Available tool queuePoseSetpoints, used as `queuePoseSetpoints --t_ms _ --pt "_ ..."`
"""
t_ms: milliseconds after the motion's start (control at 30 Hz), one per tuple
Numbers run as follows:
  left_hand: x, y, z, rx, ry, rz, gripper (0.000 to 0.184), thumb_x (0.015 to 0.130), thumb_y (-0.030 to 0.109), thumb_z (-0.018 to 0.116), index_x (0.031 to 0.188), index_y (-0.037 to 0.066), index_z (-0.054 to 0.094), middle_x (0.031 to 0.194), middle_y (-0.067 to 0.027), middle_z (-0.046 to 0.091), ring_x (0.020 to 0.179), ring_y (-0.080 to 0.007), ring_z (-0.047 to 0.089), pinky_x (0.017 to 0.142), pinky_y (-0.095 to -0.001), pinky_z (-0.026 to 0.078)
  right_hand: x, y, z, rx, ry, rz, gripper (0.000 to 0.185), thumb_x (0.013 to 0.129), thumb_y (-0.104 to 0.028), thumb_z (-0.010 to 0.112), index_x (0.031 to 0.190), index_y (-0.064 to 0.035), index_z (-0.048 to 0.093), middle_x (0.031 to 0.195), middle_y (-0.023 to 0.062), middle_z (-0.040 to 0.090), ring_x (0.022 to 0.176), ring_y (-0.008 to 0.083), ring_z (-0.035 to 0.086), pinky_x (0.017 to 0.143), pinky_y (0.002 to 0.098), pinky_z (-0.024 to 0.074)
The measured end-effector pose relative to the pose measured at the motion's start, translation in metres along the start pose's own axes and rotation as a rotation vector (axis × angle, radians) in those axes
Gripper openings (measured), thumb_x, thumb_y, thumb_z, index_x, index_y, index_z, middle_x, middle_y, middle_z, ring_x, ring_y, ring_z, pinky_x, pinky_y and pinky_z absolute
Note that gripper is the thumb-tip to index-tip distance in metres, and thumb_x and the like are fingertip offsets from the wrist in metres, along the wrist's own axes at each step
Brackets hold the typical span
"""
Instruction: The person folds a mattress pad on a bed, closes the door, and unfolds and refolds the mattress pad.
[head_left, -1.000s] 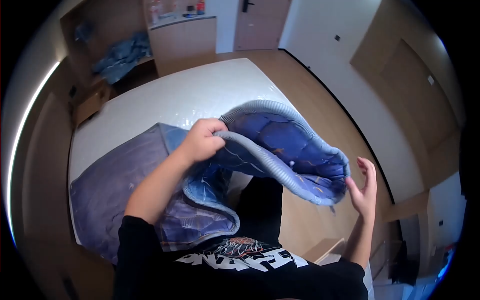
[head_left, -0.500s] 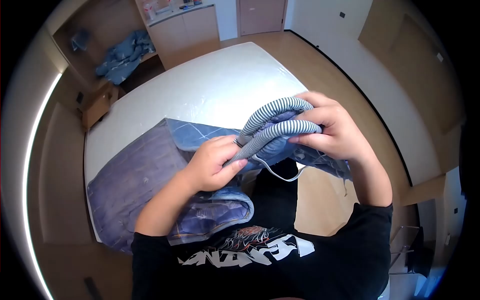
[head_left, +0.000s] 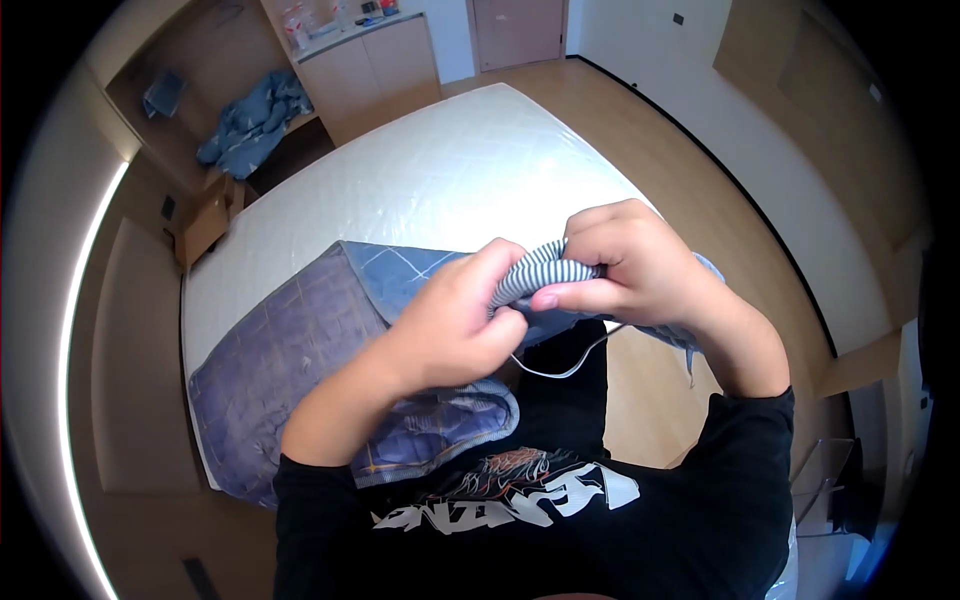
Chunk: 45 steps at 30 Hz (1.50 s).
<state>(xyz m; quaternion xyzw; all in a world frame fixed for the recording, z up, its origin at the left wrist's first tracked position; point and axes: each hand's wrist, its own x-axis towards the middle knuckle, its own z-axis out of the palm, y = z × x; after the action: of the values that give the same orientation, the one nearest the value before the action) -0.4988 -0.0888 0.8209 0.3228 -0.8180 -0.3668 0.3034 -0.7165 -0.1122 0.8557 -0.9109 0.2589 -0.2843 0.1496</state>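
A blue and purple quilted pad (head_left: pixel 275 350) lies partly over the near side of the white mattress and drapes toward my body. Its striped border (head_left: pixel 545 278) is bunched up between my two hands. My left hand (head_left: pixel 455 315) is closed round the left end of this border, its thumb underneath. Close by on the right, my right hand (head_left: pixel 630 260) pinches the other end of the bunched border, thumb pointing left. A thin pale strap (head_left: pixel 555 375) hangs in a loop beneath the hands. Folds and fingers hide part of the edge.
The plastic-covered mattress (head_left: pixel 430 170) stretches out ahead. Crumpled blue bedding (head_left: pixel 255 125) lies on a shelf at the far left, above a cardboard box (head_left: pixel 205 225). A cabinet (head_left: pixel 370 70) stands beyond, wooden floor (head_left: pixel 640 150) runs along the right.
My hands have drawn closer together, the right one moving slightly down. The two long striped loops have become a short bunch, mostly covered by my fingers.
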Motion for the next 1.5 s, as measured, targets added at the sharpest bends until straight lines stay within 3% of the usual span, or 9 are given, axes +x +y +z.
queuePoseSetpoints --t_ms 200,267,367,667,1000,1067,1200,1333,1500 --pt "0.000 -0.015 0.021 0.026 0.252 0.018 0.027 0.074 -0.002 0.044 0.101 -0.001 0.045 0.087 -0.0119 0.056 0.079 -0.0185 0.054 0.072 -0.0324 0.046 -0.026 -0.001 0.019 0.017 0.247 -0.090 0.040 0.069 -0.032 0.080 0.087 -0.0035 0.057 0.079 0.0112 0.059 0.073 0.0286 0.059 0.066 0.0356 0.0476" --pt "-0.001 -0.021 0.021 -0.001 0.342 0.027 0.025 0.075 0.000 0.048 0.099 -0.001 0.045 0.080 -0.0174 0.057 0.073 -0.0273 0.059 0.069 -0.0380 0.047 -0.057 -0.002 0.021 -0.075 0.217 -0.015 0.075 0.062 -0.023 0.082 0.123 -0.0052 0.041 0.116 0.0164 0.054 0.101 0.0350 0.056 0.089 0.0430 0.0434" --pt "-0.004 -0.023 0.011 -0.078 0.416 0.053 0.022 0.075 -0.005 0.046 0.096 0.001 0.047 0.079 -0.0066 0.055 0.072 -0.0116 0.052 0.063 -0.0276 0.045 -0.100 0.003 0.031 -0.266 0.194 0.241 0.083 0.059 -0.018 0.082 0.128 -0.0050 0.039 0.126 0.0188 0.048 0.115 0.0382 0.047 0.100 0.0478 0.0343" --pt "0.010 -0.039 -0.012 -0.210 0.434 -0.003 0.022 0.073 -0.003 0.044 0.094 0.001 0.051 0.081 -0.0006 0.053 0.074 -0.0077 0.047 0.068 -0.0224 0.042 -0.197 0.047 0.039 -0.413 0.324 0.501 0.030 0.067 -0.009 0.070 0.095 -0.0059 0.058 0.084 0.0125 0.063 0.080 0.0308 0.059 0.086 0.0418 0.0428" --pt "0.048 -0.058 -0.003 -0.142 0.440 0.164 0.031 0.081 0.023 0.075 0.088 0.004 0.052 0.079 0.0016 0.056 0.072 -0.0046 0.050 0.065 -0.0200 0.043 -0.122 0.051 0.017 -0.268 0.266 0.392 0.045 0.079 -0.040 0.068 0.102 -0.0033 0.058 0.093 0.0139 0.063 0.083 0.0316 0.059 0.080 0.0395 0.0451" --pt "0.064 -0.054 -0.001 -0.114 0.396 0.191 0.030 0.080 0.022 0.075 0.088 0.004 0.053 0.079 0.0013 0.058 0.072 -0.0048 0.051 0.065 -0.0201 0.043 -0.107 0.060 0.022 -0.296 0.230 0.342 0.033 0.084 -0.027 0.065 0.104 -0.0033 0.053 0.083 0.0142 0.061 0.078 0.0330 0.058 0.073 0.0397 0.0455" --pt "0.106 -0.067 -0.017 0.239 0.481 0.098 0.048 0.072 0.030 0.081 0.096 -0.002 0.054 0.080 -0.0092 0.061 0.075 -0.0179 0.059 0.070 -0.0271 0.048 -0.086 0.106 0.019 -0.017 0.305 0.508 0.030 0.090 -0.026 0.059 0.102 -0.0018 0.045 0.072 0.0218 0.058 0.067 0.0391 0.059 0.061 0.0420 0.0471" --pt "0.087 -0.080 -0.009 0.750 0.480 0.104 0.088 0.061 0.039 0.084 0.124 -0.002 0.039 0.119 -0.0239 0.047 0.108 -0.0377 0.049 0.094 -0.0433 0.039 -0.086 0.175 0.009 -0.088 0.322 0.609 0.029 0.093 -0.027 0.054 0.102 -0.0009 0.045 0.076 0.0246 0.059 0.072 0.0401 0.059 0.066 0.0428 0.0467" --pt "-0.048 -0.123 0.066 0.583 0.136 -0.515 0.114 0.050 0.040 0.089 0.133 -0.005 0.025 0.131 -0.0279 0.034 0.122 -0.0436 0.036 0.102 -0.0492 0.032 -0.106 0.259 0.003 -0.198 0.454 0.825 0.033 0.095 -0.031 0.052 0.102 0.0005 0.047 0.084 0.0270 0.060 0.080 0.0418 0.060 0.072 0.0442 0.0466"
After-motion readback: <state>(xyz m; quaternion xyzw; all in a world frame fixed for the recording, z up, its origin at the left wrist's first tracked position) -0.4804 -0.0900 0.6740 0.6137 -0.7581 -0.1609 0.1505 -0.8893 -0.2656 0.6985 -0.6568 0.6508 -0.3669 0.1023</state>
